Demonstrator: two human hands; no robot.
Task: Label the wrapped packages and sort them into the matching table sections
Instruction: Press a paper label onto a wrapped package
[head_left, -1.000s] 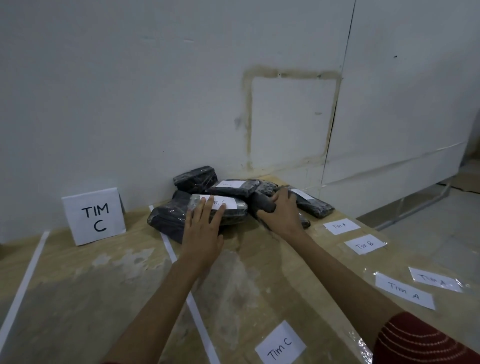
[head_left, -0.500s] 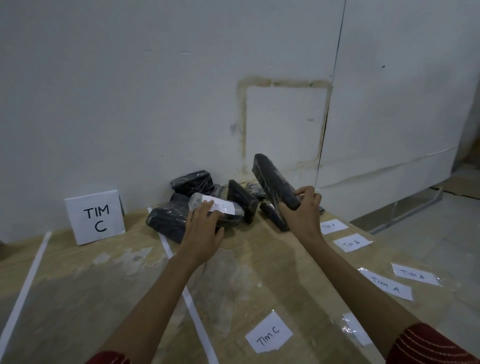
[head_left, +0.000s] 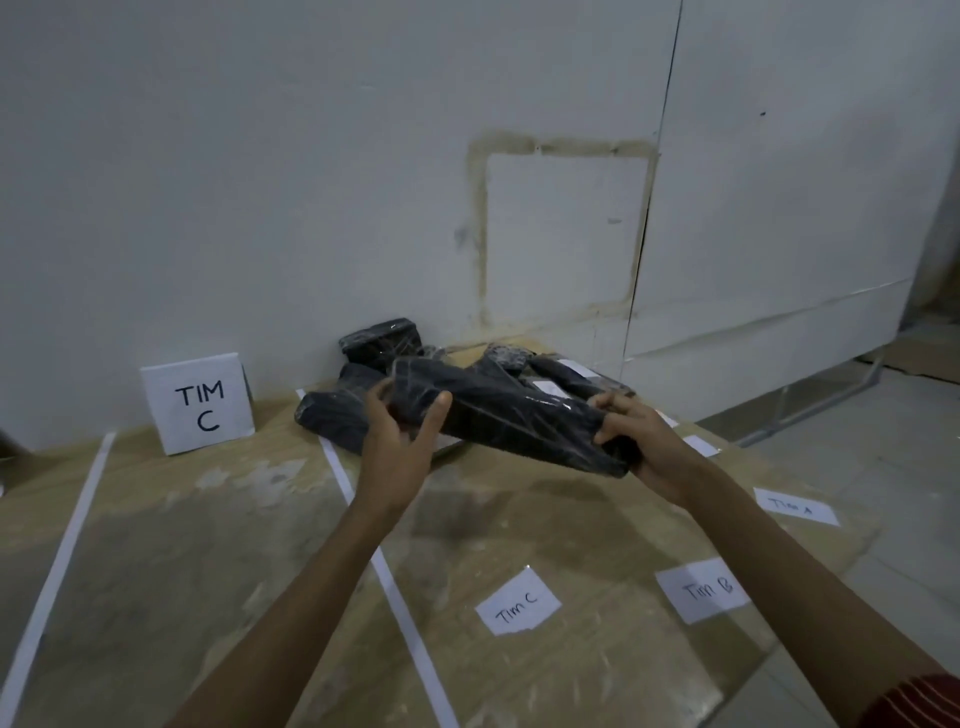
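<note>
both hands hold one long black wrapped package (head_left: 511, 418) just above the counter (head_left: 208, 571), in the middle of the frame. it slants, its left end higher in the picture than its right end. the left hand (head_left: 400, 449) has its grip round the left end, thumb on the near side and fingers over the far side. the right hand (head_left: 647, 449) has its grip closed round the right end, fingers curled over the plastic.

just behind the held package, against the wall (head_left: 260, 182), lies a pile of black packages (head_left: 332, 423); two on the right side of the pile show white labels. left of the pile a white sign (head_left: 200, 402) reading "tim c" stands against the wall.

loose paper slips lie on the counter at lower right: a "tim c" slip (head_left: 519, 603), a "tim b" slip (head_left: 701, 590), and further right a "tim a" slip (head_left: 795, 508). a white tape line (head_left: 387, 577) runs down the counter under the left forearm, and a second tape line (head_left: 62, 545) runs along the left of the frame.
</note>
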